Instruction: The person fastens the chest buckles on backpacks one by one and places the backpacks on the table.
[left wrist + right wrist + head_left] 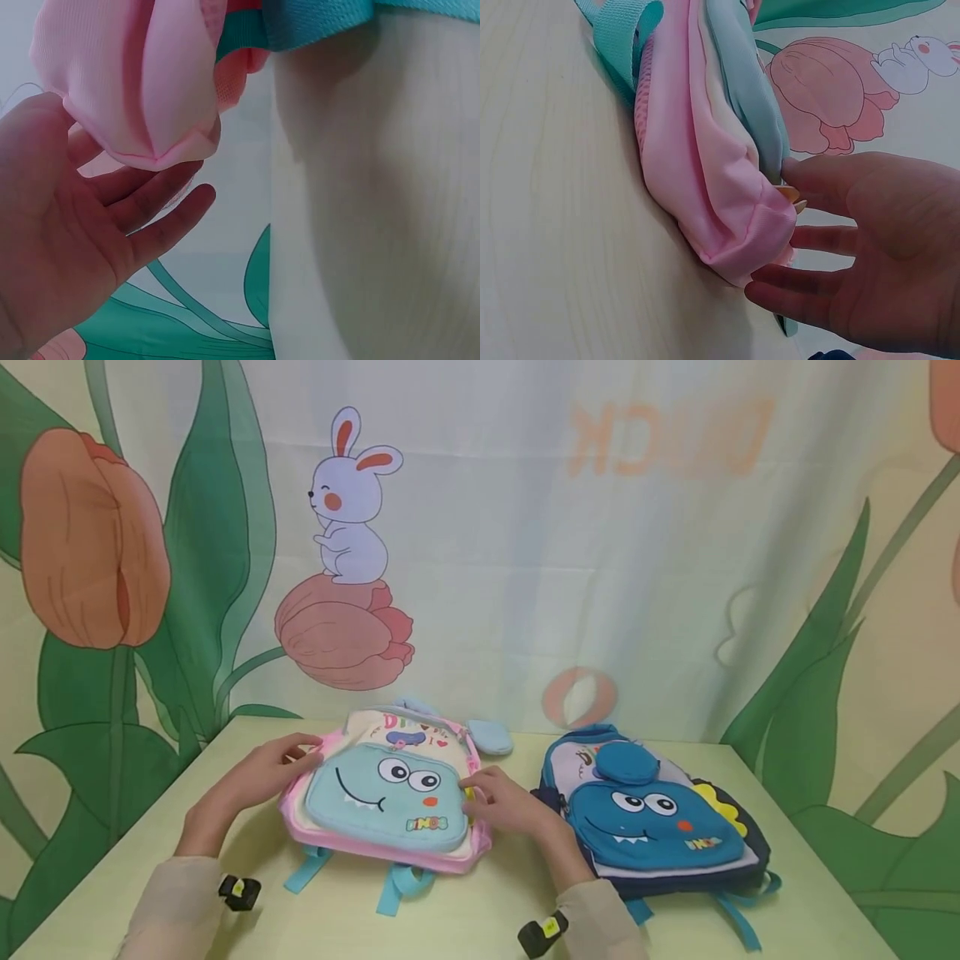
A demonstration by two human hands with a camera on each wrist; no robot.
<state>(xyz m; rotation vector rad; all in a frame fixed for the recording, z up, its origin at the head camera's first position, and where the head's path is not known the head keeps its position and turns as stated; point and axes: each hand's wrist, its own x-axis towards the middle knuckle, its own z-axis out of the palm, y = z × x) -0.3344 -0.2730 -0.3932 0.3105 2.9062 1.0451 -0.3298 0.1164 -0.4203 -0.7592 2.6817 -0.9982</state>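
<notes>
A pink and cream backpack (360, 727) with a mint dinosaur-face pocket (386, 797) lies face up on the table. My left hand (270, 768) touches its upper left side; in the left wrist view the fingers (154, 202) extend loosely beside the pink fabric (142, 82). At its right side is my right hand (506, 797), the thumb and fingertips touching the side near the yellow trim. The right wrist view has this hand (885, 247) with fingers apart against the pink side (735, 217). Part of the left fingertips is hidden behind the fabric.
A blue dinosaur backpack (652, 827) lies to the right on the pale table (247, 827). Teal straps (408, 881) stick out below the pink backpack. A light blue flap (490, 737) shows at its upper right. Behind the table hangs a printed curtain (480, 568).
</notes>
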